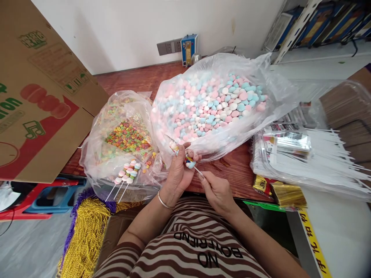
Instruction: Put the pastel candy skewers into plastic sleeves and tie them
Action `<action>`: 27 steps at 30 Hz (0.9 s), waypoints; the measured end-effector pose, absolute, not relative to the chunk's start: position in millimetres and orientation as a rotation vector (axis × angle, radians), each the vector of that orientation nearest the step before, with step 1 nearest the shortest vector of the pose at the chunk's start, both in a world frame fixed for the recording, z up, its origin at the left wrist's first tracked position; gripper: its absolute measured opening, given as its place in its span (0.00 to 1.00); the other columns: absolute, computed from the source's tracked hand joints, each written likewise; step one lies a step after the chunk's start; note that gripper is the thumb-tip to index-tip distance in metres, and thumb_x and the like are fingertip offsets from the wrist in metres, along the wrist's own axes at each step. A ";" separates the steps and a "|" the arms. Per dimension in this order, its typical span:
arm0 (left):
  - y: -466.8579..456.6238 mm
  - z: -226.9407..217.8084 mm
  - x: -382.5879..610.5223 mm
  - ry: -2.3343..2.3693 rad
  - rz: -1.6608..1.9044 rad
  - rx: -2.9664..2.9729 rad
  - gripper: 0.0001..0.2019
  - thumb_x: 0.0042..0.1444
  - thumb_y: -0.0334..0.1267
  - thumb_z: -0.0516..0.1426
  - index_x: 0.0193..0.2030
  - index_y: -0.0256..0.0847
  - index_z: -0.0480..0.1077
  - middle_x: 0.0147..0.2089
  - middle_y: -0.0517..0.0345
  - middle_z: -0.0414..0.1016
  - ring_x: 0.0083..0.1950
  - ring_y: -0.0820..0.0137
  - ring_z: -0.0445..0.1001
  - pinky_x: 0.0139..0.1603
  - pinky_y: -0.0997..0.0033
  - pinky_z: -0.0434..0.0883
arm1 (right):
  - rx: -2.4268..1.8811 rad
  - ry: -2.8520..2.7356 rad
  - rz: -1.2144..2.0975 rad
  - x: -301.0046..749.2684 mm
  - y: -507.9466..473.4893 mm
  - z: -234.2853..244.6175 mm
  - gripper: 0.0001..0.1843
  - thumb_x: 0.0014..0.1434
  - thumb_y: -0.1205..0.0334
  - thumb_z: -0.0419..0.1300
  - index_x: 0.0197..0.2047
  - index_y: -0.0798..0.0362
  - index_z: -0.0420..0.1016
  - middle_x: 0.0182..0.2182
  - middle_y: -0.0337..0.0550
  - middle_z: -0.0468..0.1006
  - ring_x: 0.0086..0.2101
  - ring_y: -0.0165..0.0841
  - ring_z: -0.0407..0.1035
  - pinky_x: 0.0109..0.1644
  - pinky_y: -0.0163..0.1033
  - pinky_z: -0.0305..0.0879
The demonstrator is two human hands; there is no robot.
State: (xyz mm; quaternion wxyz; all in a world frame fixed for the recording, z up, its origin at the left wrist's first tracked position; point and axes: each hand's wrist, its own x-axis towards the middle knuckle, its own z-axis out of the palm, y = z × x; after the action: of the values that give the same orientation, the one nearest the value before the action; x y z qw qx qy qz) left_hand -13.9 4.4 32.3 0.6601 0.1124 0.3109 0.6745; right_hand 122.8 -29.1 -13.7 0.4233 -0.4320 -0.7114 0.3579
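My left hand (179, 170) is closed around a candy skewer (189, 163), whose pastel and coloured pieces show between the fingers. Clear, printed wrapping seems to cover its upper end. My right hand (217, 190) pinches the white stick at the lower end. Just beyond my hands lies a big clear bag of pink, white and blue candies (203, 108). Left of it rests a bag of small coloured rings (127, 137). Several finished candy skewers (127, 173) with white sticks lie on that bag's near side.
A large cardboard box (37, 96) stands at the left. On the right, a clear plastic tray holds white sticks (319, 158), with packets of gold twist ties (286, 195) below. A blue device (189, 48) sits by the wall sockets. Gold bead strings (87, 235) hang at lower left.
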 end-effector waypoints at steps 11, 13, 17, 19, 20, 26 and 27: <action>-0.9 30.8 -3.2 0.682 1.488 0.252 0.20 0.54 0.55 0.68 0.41 0.40 0.74 0.24 0.66 0.68 0.27 0.76 0.72 0.31 0.78 0.73 | -0.755 -0.868 2.085 114.4 -27.2 -3.5 0.19 0.65 0.45 0.60 0.34 0.53 0.76 0.09 0.24 0.56 0.10 0.22 0.40 0.14 0.30 0.43; -3.7 25.6 2.7 0.709 1.452 0.266 0.22 0.51 0.54 0.70 0.41 0.39 0.74 0.25 0.65 0.70 0.28 0.75 0.74 0.28 0.79 0.71 | -0.934 -1.222 1.657 111.2 -25.4 -4.2 0.19 0.69 0.48 0.57 0.34 0.53 0.77 0.12 0.30 0.64 0.12 0.25 0.52 0.18 0.32 0.52; 1.1 22.8 0.5 0.719 1.487 0.272 0.24 0.48 0.50 0.73 0.45 0.36 0.75 0.33 0.60 0.77 0.35 0.72 0.79 0.41 0.72 0.76 | -1.117 -1.869 0.449 112.7 -22.5 -10.0 0.15 0.72 0.60 0.54 0.41 0.57 0.79 0.25 0.44 0.80 0.22 0.31 0.70 0.28 0.36 0.60; 7.6 24.4 -7.8 0.710 1.540 0.248 0.24 0.48 0.47 0.73 0.47 0.37 0.75 0.38 0.58 0.79 0.39 0.71 0.80 0.45 0.70 0.76 | -1.079 -1.978 0.054 115.9 -20.6 -12.8 0.13 0.73 0.64 0.53 0.46 0.60 0.78 0.28 0.46 0.82 0.23 0.31 0.70 0.30 0.38 0.59; 10.8 25.3 -12.4 0.705 1.560 0.233 0.23 0.49 0.45 0.73 0.47 0.37 0.75 0.38 0.59 0.79 0.38 0.72 0.79 0.45 0.71 0.76 | -1.052 -1.997 -0.079 117.5 -19.7 -13.6 0.12 0.73 0.65 0.54 0.48 0.61 0.78 0.28 0.46 0.83 0.22 0.30 0.69 0.30 0.38 0.59; 16.1 29.7 -22.8 0.658 1.550 0.260 0.15 0.51 0.38 0.72 0.42 0.38 0.75 0.30 0.67 0.71 0.30 0.79 0.73 0.41 0.73 0.75 | -1.027 -1.894 0.255 123.0 -19.3 -9.6 0.10 0.70 0.63 0.56 0.43 0.57 0.78 0.25 0.43 0.78 0.22 0.29 0.66 0.28 0.38 0.56; 15.5 31.0 -22.0 0.643 1.548 0.266 0.15 0.51 0.39 0.72 0.41 0.38 0.75 0.29 0.68 0.70 0.30 0.79 0.72 0.41 0.73 0.75 | -1.039 -1.804 0.571 122.9 -20.5 -8.1 0.11 0.71 0.59 0.56 0.41 0.55 0.77 0.23 0.40 0.76 0.21 0.28 0.64 0.26 0.36 0.56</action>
State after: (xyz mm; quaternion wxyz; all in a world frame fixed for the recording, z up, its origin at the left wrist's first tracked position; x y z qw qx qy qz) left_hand -22.0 15.5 31.0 0.6610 0.1174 0.2844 0.6844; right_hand 122.9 -20.5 -8.1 0.4719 -0.4243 -0.7367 0.2334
